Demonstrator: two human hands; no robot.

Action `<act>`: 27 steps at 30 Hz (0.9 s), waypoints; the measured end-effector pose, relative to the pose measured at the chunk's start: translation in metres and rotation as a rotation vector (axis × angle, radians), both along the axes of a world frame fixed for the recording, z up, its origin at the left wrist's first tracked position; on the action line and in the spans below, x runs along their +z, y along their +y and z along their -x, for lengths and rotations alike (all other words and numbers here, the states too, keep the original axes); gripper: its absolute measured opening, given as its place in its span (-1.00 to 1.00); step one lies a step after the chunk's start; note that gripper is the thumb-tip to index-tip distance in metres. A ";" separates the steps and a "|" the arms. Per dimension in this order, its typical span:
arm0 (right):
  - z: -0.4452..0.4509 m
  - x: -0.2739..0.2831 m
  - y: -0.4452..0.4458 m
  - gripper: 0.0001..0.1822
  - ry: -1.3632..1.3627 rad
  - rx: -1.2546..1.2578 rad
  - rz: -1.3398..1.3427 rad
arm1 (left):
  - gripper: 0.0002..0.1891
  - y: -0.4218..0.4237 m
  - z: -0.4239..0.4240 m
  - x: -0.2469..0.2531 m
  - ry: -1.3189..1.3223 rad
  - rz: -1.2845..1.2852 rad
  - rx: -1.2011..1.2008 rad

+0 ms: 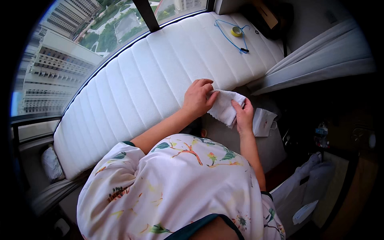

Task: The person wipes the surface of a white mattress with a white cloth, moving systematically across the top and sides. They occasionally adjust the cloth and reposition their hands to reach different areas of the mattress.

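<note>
A small white terry cloth point(225, 106), folded over on itself, is held up between my two hands past the near edge of the white padded window-seat cushion point(156, 69). My left hand point(199, 97) pinches the cloth's left corner between thumb and fingers. On the other side, my right hand point(243, 115) grips the cloth's right edge, thumb on top. A blue clothes hanger point(220, 31) with a black clip lies on the cushion's far right part, and a roll of yellow tape point(236, 31) rests within it.
A white paper bag point(263, 122) with a handle is beyond my right hand. Pale curtains point(318, 57) hang at the right. A plastic bottle point(321, 132) stands farther right. The window point(120, 27) runs behind the cushion. A black bag point(270, 19) sits at the cushion's far end.
</note>
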State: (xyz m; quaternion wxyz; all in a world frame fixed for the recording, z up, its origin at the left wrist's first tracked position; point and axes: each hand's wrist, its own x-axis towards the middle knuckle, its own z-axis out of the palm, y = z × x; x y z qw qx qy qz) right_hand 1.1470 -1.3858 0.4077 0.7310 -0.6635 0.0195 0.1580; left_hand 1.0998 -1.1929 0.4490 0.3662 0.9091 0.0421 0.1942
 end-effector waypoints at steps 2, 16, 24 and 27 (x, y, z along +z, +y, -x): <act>-0.016 0.000 0.007 -0.64 -0.040 -0.163 0.066 | -0.71 -0.006 -0.017 -0.006 0.513 0.453 -0.071; -0.095 -0.045 0.116 -0.41 -0.755 0.899 0.625 | -0.70 0.068 -0.078 -0.109 0.649 2.099 0.404; -0.175 -0.153 0.224 -0.42 -0.455 1.349 0.531 | -0.61 0.101 -0.014 -0.190 0.577 1.779 0.870; -0.202 -0.179 0.316 -0.51 -0.767 1.352 0.597 | -0.60 0.104 0.023 -0.225 0.595 1.546 1.110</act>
